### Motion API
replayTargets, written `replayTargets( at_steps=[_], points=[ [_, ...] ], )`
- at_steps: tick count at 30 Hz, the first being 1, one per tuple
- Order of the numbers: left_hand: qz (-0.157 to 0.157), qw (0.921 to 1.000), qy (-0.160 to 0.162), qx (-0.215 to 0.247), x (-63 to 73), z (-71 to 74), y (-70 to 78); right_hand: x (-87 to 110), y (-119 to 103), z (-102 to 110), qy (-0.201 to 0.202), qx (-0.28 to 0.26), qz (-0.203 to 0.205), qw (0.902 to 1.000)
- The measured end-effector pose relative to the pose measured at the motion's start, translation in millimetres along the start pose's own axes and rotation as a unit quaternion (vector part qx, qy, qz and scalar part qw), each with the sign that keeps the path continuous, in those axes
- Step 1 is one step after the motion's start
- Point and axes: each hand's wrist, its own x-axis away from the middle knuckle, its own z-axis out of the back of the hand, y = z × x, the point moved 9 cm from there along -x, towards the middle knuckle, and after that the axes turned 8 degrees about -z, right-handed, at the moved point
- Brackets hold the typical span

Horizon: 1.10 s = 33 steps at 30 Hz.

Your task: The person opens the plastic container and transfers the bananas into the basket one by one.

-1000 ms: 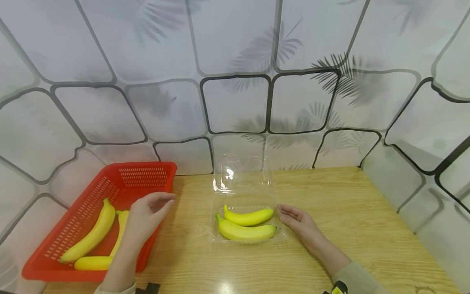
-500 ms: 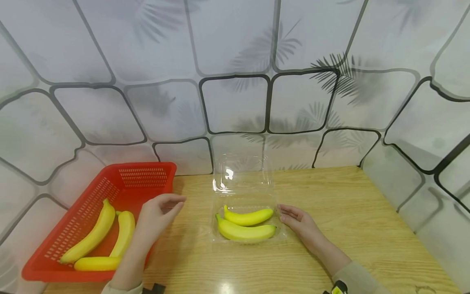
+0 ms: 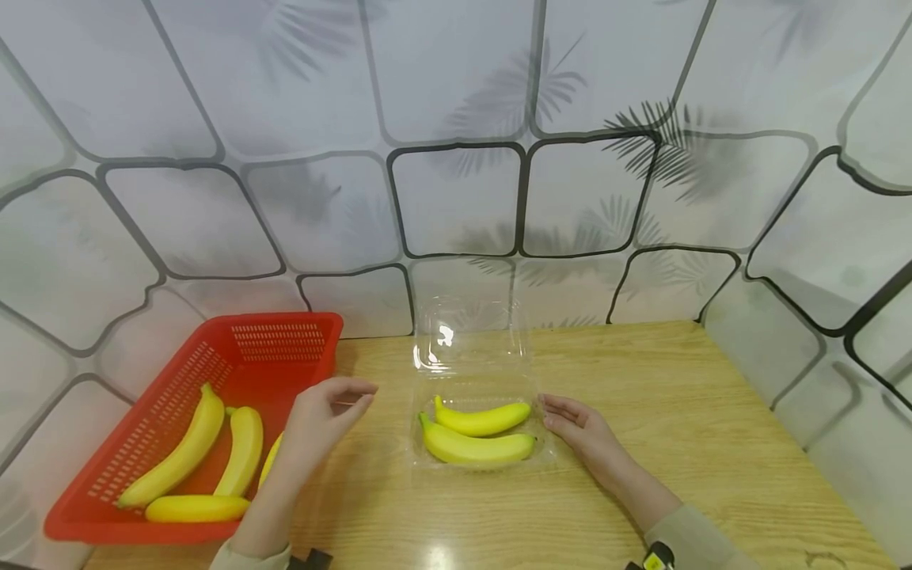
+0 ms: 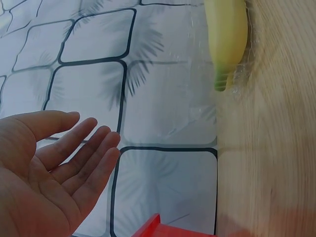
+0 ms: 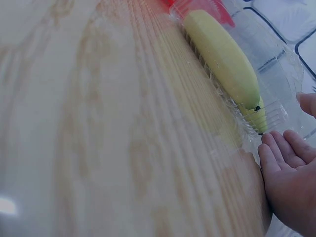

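Two yellow bananas, a front banana (image 3: 479, 450) and a back banana (image 3: 484, 419), lie side by side in a clear plastic clamshell box (image 3: 466, 388). Its lid (image 3: 470, 332) stands raised at the back. Between basket and box, my left hand (image 3: 321, 419) hovers with nothing in it; the left wrist view shows its fingers (image 4: 94, 158) loosely extended, palm bare. My right hand (image 3: 587, 443) rests on the table at the box's right side. Seen from the right wrist, its fingertips (image 5: 271, 143) are at the box wall, with the thumb (image 5: 307, 102) apart from them.
A red plastic basket (image 3: 285, 340) stands on the left of the wooden table (image 3: 627, 380), with several bananas (image 3: 181, 451) inside. My left forearm partly covers one of them. A patterned wall (image 3: 456, 198) closes off the back and the right side.
My left hand has moved right, away from the basket, and more of the bananas there shows. The right hand, the box and its two bananas stay where they were.
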Motion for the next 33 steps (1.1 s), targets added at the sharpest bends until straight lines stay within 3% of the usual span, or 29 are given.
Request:
replayTargets(
  at_steps=[10, 33],
  points=[
    [-0.036, 0.9991, 0.011, 0.021, -4.4, -17.0, 7.0, -0.4, 0.5, -0.5, -0.001, -0.005, -0.001, 1.0],
    [-0.049, 0.9969, -0.02, 0.058, -11.4, -63.5, 8.5, -0.7, 0.6, 0.0, -0.003, -0.006, 0.0, 1.0]
  ],
)
